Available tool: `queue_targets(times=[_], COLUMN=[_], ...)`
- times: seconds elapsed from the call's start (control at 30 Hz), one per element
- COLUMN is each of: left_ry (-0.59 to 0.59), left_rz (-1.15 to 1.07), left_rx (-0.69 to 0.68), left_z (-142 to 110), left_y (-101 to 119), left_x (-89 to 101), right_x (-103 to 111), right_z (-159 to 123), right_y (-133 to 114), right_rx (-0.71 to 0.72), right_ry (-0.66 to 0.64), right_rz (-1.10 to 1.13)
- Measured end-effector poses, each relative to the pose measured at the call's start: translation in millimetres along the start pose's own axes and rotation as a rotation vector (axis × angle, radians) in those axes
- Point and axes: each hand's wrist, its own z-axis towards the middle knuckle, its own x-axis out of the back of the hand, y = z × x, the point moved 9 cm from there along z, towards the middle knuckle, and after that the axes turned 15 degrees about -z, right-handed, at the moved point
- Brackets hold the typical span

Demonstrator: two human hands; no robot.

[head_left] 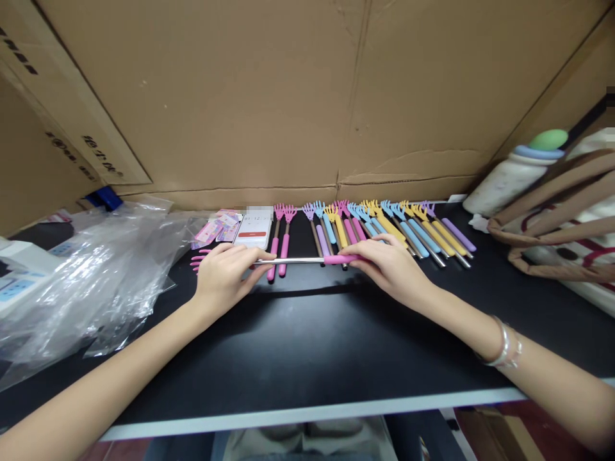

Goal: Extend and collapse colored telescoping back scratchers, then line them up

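Note:
A pink back scratcher [302,260] with a silver metal rod lies level between my two hands, above the black table. My left hand [223,272] is closed around its claw end, and the pink claw pokes out to the left of the fingers. My right hand [391,259] is closed on the pink handle at the other end. Just behind the rod, two pink back scratchers [285,246] lie side by side, claws away from me. Farther right is a row of several back scratchers [379,224] in purple, blue, yellow and pink.
A phone [254,228] and small printed cards [216,229] lie behind my left hand. Clear plastic bags [110,275] are heaped at the left. A white bottle [509,176] and a bag with brown handles [571,237] stand right. Cardboard [250,96] walls the back.

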Motion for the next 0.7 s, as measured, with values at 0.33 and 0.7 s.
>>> queue_targets(times=[0.33,0.7], left_ry=[0.026,0.025], left_rz=[0.034,0.132], left_rx=[-0.001,-0.159], left_z=[-1,-1], left_y=[3,21], left_x=[5.4,8.5], right_x=[2,-15], right_z=[1,-4], right_y=[-1,-2], right_rx=[-0.017,-0.074], right_ry=[-0.058,-0.260], right_rz=[0.067,0.229])
